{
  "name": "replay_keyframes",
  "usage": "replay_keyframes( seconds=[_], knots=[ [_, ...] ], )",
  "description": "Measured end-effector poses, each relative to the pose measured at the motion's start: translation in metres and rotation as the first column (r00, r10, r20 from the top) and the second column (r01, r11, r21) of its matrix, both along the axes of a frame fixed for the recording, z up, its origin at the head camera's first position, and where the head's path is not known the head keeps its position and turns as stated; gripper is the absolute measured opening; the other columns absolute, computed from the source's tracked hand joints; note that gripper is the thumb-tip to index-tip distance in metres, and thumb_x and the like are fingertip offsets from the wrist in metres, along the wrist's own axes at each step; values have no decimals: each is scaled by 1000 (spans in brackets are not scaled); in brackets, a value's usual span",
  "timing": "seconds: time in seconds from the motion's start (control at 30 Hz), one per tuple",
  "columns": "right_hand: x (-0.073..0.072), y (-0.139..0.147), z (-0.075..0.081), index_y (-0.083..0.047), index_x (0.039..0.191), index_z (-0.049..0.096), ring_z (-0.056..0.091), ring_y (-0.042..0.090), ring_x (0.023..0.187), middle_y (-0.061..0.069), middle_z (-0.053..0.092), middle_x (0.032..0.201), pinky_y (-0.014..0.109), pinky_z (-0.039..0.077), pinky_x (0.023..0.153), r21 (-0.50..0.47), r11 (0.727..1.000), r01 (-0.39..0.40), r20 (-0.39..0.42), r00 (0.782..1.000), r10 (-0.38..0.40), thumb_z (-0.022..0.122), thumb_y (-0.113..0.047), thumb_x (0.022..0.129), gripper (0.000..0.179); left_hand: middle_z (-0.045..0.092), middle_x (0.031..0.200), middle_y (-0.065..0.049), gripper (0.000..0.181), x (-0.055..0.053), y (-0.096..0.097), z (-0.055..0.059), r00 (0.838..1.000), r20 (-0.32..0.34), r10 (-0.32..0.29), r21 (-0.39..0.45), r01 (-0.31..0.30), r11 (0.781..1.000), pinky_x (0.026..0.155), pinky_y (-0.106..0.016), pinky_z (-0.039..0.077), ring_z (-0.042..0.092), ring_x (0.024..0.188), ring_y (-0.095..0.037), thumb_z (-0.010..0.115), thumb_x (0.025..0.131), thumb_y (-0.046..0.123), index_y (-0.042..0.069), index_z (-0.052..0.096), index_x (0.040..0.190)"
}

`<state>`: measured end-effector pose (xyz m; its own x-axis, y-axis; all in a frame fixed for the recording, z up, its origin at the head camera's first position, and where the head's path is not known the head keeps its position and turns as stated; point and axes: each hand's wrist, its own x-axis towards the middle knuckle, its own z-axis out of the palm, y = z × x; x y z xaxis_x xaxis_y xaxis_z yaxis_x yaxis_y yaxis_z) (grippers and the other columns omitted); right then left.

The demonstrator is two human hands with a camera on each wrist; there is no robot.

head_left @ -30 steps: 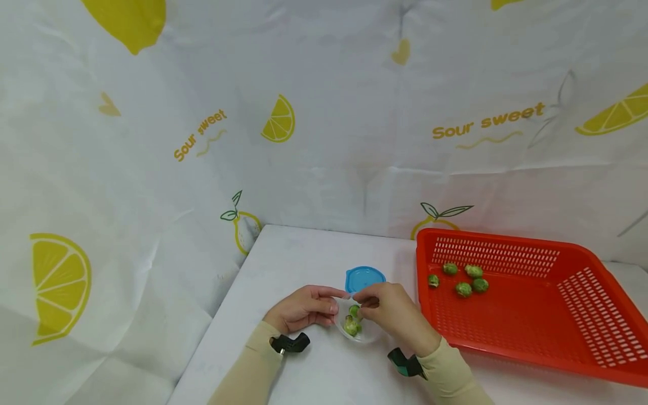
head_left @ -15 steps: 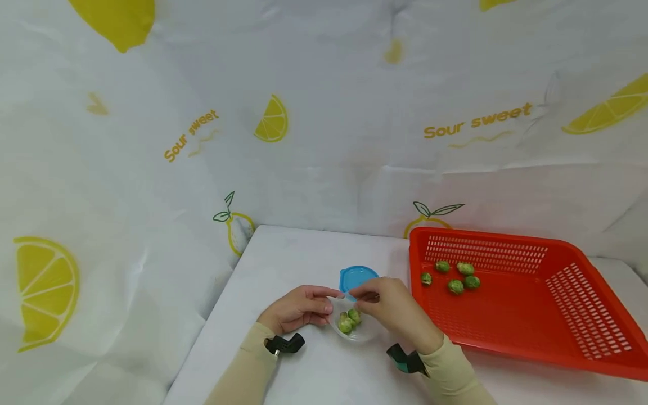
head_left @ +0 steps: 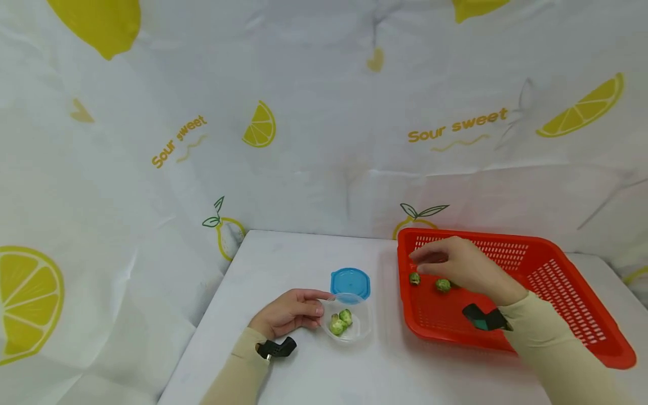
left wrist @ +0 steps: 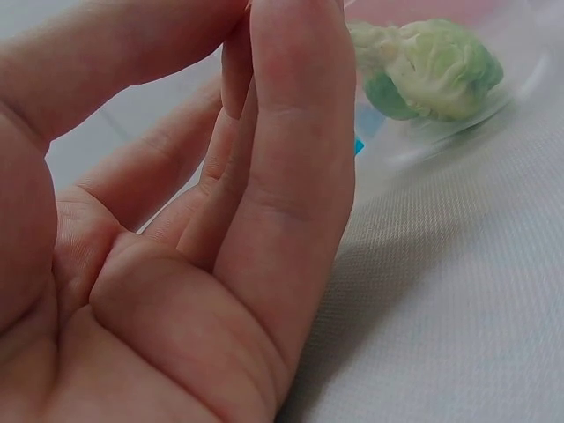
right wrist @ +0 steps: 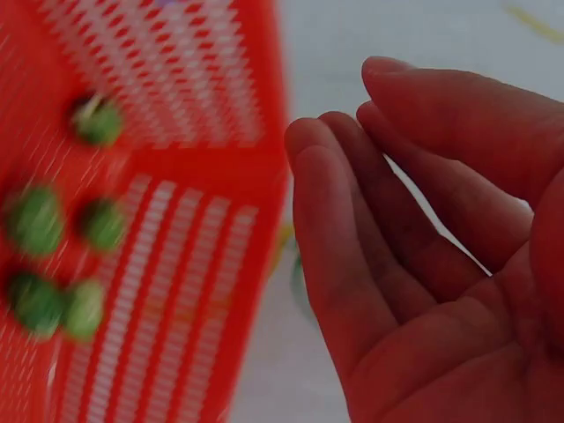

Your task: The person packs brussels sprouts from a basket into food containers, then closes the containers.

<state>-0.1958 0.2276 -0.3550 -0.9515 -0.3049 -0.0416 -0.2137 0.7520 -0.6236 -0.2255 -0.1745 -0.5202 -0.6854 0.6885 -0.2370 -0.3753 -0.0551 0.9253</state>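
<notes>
Head view, from where I stood: L hand [head_left: 289,313] pinched the clear bowl [head_left: 361,327] at lower center, two sprouts [head_left: 337,325] in it. R hand [head_left: 458,265] hung over the red basket [head_left: 453,336], lower right, thumb + fingertips apart, nada held. L wrist view: those two sat upper right, grip cut off. R wrist view: five blurry sprouts [right wrist: 33,220] far left. IMO light L hold, one sprout per grab was best.

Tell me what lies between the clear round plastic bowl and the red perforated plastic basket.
Nothing but bare white tabletop lies between the clear bowl and the red basket; the head view shows this.
</notes>
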Motion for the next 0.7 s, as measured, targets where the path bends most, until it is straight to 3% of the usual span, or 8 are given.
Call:
replay_keyframes(
  seconds=[0.1,0.3,0.47,0.7],
  knots=[
    [-12,37,-6,-19,127,80,71,18,106,0,80,119,33,62,87,41,999,17,39,999,-19,80,-31,99,31,73,92,5,52,0,-1,1,1000,5,1,6,-1,1000,80,-22,65,71,81,-4,65,103,0,-3,56,154],
    [-27,90,-34,-7,130,78,72,24,110,10,79,124,51,64,95,91,996,21,122,992,-32,78,-26,100,36,73,93,5,52,0,-2,1,1000,7,5,2,-5,1000,80,-22,65,71,81,-4,66,103,1,-3,56,153],
    [-37,116,-54,-5,131,77,70,29,116,12,79,126,56,62,99,81,996,37,178,983,-51,79,-29,99,40,72,93,5,52,0,-4,-1,1000,8,8,3,-8,1000,81,-22,65,71,82,-4,67,103,1,-3,57,153],
    [-47,137,-67,-4,129,77,69,27,115,15,78,126,52,61,99,72,996,43,240,969,-59,78,-29,100,38,72,94,5,50,-1,-1,-3,1000,2,-4,13,4,1000,81,-22,65,71,84,-4,66,103,1,-2,58,152]
  ],
)
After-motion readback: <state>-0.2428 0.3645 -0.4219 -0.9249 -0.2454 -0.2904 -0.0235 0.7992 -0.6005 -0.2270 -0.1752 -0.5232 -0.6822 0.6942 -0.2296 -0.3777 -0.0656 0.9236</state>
